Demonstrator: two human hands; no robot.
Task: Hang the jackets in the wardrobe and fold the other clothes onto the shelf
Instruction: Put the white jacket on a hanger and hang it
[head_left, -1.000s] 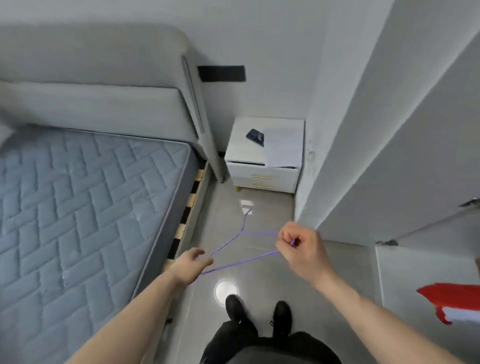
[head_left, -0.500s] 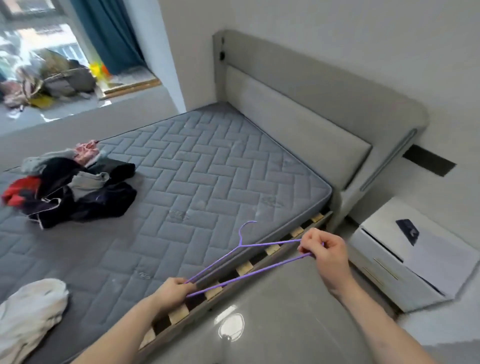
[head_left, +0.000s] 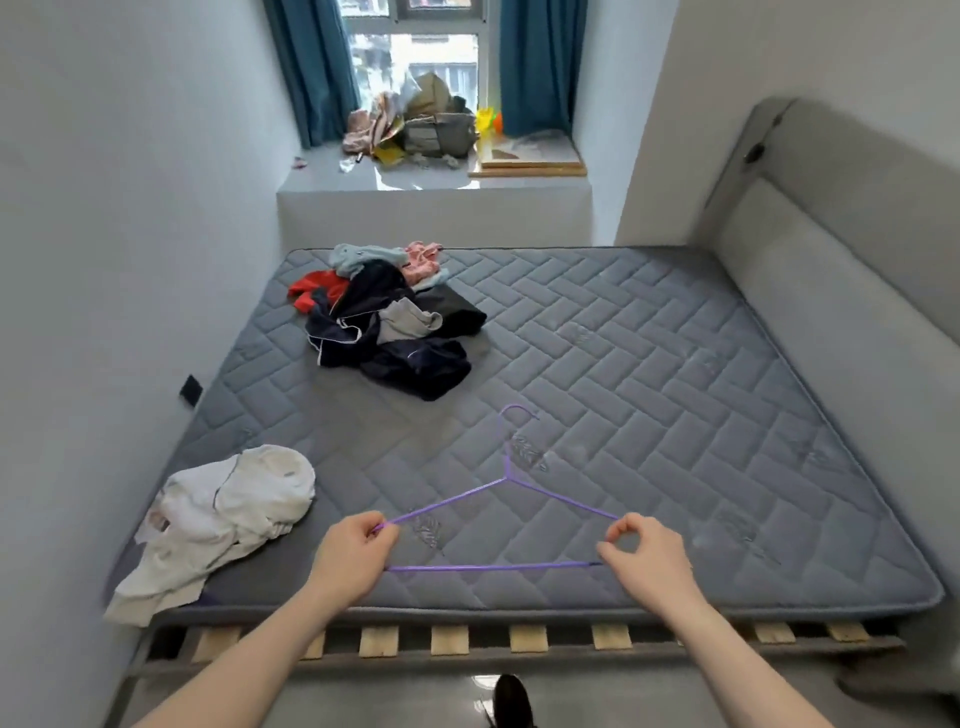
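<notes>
A white hooded jacket (head_left: 223, 514) lies crumpled on the mattress (head_left: 675, 415), left of and nearer the left hand (head_left: 353, 553). That hand pinches one end of the purple hanger (head_left: 501, 525); the right hand (head_left: 647, 558) pinches the other. The hanger's bar runs left-right, hook pointing away toward the clothes pile (head_left: 389, 322).

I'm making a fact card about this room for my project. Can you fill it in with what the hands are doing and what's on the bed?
left hand: left hand pinches the left end of the purple hanger
right hand: right hand pinches the hanger's right end
hanger: held over the near edge of the mattress, hook pointing away from the person
white garment: crumpled at the near left corner of the mattress
clothes pile: dark, red, pink and grey items heaped at the far left
windowsill: bags and clutter
</notes>
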